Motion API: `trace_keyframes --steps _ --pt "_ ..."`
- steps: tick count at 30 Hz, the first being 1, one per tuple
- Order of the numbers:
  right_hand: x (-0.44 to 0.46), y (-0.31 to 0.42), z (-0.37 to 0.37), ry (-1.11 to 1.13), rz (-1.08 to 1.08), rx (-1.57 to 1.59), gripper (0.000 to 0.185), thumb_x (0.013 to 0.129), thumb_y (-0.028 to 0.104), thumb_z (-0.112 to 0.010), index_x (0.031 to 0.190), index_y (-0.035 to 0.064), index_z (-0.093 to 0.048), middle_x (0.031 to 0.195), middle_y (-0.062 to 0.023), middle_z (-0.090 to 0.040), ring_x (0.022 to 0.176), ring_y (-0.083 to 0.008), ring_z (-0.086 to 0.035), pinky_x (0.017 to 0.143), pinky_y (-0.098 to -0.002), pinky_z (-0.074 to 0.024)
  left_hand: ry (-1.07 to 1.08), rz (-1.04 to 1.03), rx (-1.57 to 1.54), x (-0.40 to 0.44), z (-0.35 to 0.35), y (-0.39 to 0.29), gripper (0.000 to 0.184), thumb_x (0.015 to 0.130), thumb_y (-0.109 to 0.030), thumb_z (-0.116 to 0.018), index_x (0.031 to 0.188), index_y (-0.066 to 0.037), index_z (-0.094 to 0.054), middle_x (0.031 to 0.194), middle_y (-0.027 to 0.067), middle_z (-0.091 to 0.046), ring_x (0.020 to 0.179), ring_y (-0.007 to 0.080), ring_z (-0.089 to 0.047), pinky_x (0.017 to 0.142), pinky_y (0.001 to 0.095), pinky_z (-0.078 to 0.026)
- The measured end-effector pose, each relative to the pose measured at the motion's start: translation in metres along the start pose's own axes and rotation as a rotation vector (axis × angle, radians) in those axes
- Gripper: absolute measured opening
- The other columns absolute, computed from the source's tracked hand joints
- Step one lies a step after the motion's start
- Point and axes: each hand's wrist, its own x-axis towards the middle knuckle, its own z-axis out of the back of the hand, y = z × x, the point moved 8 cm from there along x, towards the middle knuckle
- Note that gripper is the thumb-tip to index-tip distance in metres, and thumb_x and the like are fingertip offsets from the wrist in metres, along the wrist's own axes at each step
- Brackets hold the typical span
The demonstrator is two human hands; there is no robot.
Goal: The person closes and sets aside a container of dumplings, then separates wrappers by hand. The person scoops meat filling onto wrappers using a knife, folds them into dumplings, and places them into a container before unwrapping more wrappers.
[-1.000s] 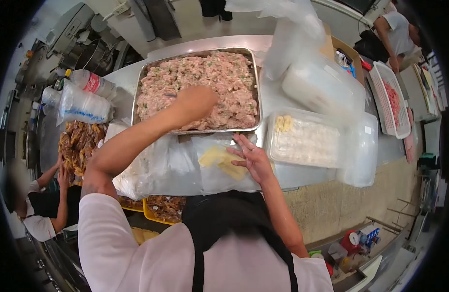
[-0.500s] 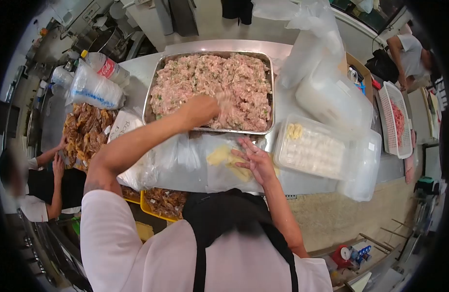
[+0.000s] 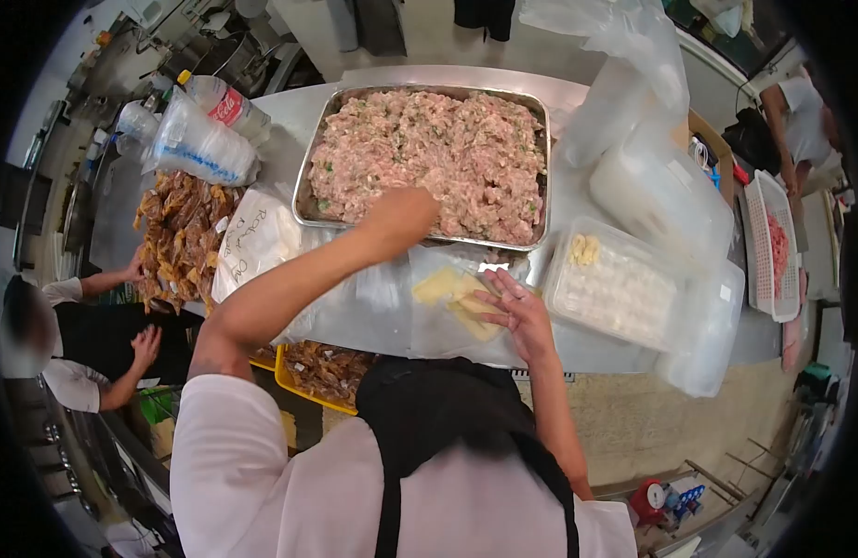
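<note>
A metal tray (image 3: 305,177) holds a broad mass of pinkish minced meat (image 3: 429,153) flecked with green. Over its near edge, my left hand (image 3: 401,221) is closed, with its fingertips hidden from me; what it grips I cannot make out. My right hand (image 3: 522,312) is below the tray's near right corner, its fingers stretched out and somewhat apart. Pale yellow dough wrappers (image 3: 438,285) lie on the plastic sheet beside its fingers. To its right, a clear plastic container (image 3: 610,321) has rows of pale pieces, with a few yellowish ones (image 3: 584,248) at its upper left corner.
Plastic bags and tubs (image 3: 666,205) stand at right, near a white basket (image 3: 759,232) of red meat. At left are a cola bottle (image 3: 226,107), wrapped cups (image 3: 201,149), bagged brown meat (image 3: 178,242) and a co-worker (image 3: 104,339). A yellow crate (image 3: 290,381) sits below the table edge.
The whole view has shifted slightly right. My left hand stays by the meat, where a blur beside it has cleared. My right fingers have drawn closer together. The co-worker's hands have moved apart.
</note>
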Motion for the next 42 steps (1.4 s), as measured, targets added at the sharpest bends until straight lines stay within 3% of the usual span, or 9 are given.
trace_keyframes --steps 4,6,9,11,19,27,38,40,42 --pt "-0.011 0.005 0.009 -0.022 0.01 -0.041 0.071 0.097 0.021 -0.059 0.152 -0.0079 -0.025 0.154 -0.0197 -0.039 0.129 -0.0372 -0.055 0.091 -0.0411 -0.0563 -0.275 0.166 -0.002 -0.035 0.073 0.087 0.02 0.083 -0.008 -0.055 0.094 -0.002 -0.071 0.092 0.022 -0.071 0.087 0.0395 -0.07 0.077 0.0508 -0.055" --pt "-0.014 0.003 0.009 -0.027 0.0 -0.022 0.067 0.097 0.019 -0.058 0.152 -0.0063 -0.028 0.153 -0.0186 -0.042 0.129 -0.0359 -0.055 0.091 -0.0408 -0.0559 -0.091 0.511 0.089 -0.036 0.092 0.144 0.021 0.084 -0.007 -0.054 0.097 -0.002 -0.069 0.095 0.0218 -0.07 0.091 0.0388 -0.068 0.078 0.0507 -0.054" --pt "-0.014 -0.002 0.011 -0.019 -0.008 -0.018 0.068 0.097 0.021 -0.059 0.152 -0.0068 -0.028 0.153 -0.0187 -0.042 0.129 -0.0358 -0.055 0.091 -0.0405 -0.0561 -0.066 0.491 0.153 -0.037 0.018 0.206 0.018 0.085 -0.008 -0.054 0.094 -0.002 -0.068 0.095 0.0206 -0.068 0.091 0.0389 -0.068 0.076 0.0509 -0.054" --pt "-0.009 0.001 0.009 -0.02 0.009 -0.015 0.073 0.096 0.024 -0.061 0.152 -0.0089 -0.025 0.153 -0.0198 -0.041 0.128 -0.037 -0.055 0.091 -0.0405 -0.0566 -0.308 0.38 0.165 -0.044 -0.002 0.146 0.014 0.085 -0.009 -0.055 0.086 -0.003 -0.067 0.088 0.0216 -0.068 0.081 0.041 -0.069 0.071 0.0512 -0.055" --pt "0.007 0.002 -0.018 0.059 -0.041 -0.092 0.065 0.097 0.019 -0.059 0.151 -0.0052 -0.032 0.152 -0.0186 -0.044 0.126 -0.0352 -0.057 0.092 -0.04 -0.056 -0.007 0.355 -0.116 -0.048 -0.001 0.028 0.02 0.085 -0.009 -0.052 0.084 0.0 -0.069 0.086 0.0244 -0.068 0.085 0.042 -0.068 0.075 0.0512 -0.055" --pt "0.009 -0.004 -0.031 0.111 -0.069 -0.125 0.058 0.1 0.017 -0.055 0.15 -0.0032 -0.035 0.15 -0.0151 -0.047 0.125 -0.0305 -0.059 0.09 -0.037 -0.0555 -0.272 0.376 0.179 -0.069 0.012 0.149 0.014 0.087 -0.011 -0.052 0.084 -0.003 -0.063 0.086 0.0196 -0.065 0.081 0.0371 -0.066 0.07 0.0494 -0.053" --pt "0.005 -0.002 -0.018 0.079 -0.041 -0.175 0.059 0.098 0.02 -0.058 0.149 -0.0038 -0.038 0.144 -0.0171 -0.053 0.122 -0.0288 -0.061 0.089 -0.0359 -0.0557 0.061 0.485 0.117 -0.099 0.054 0.145 0.015 0.081 -0.007 -0.055 0.088 -0.001 -0.067 0.084 0.0215 -0.068 0.087 0.0398 -0.067 0.076 0.0506 -0.053" --pt "0.005 -0.005 -0.017 0.085 -0.048 -0.176 0.057 0.099 0.019 -0.058 0.148 -0.0023 -0.04 0.143 -0.0155 -0.055 0.121 -0.0273 -0.062 0.089 -0.0355 -0.0554 -0.289 0.358 0.15 -0.078 0.066 0.14 0.016 0.082 -0.007 -0.055 0.088 -0.001 -0.068 0.086 0.0233 -0.069 0.082 0.0389 -0.068 0.075 0.0518 -0.054" --pt "0.001 -0.008 -0.018 0.085 -0.044 -0.172 0.055 0.099 0.019 -0.058 0.148 -0.0007 -0.042 0.141 -0.0139 -0.056 0.12 -0.0257 -0.062 0.089 -0.0351 -0.0551 -0.168 0.443 0.155 -0.06 0.012 0.133 0.015 0.083 -0.005 -0.053 0.086 -0.001 -0.067 0.086 0.0215 -0.069 0.081 0.0391 -0.068 0.076 0.0522 -0.054"
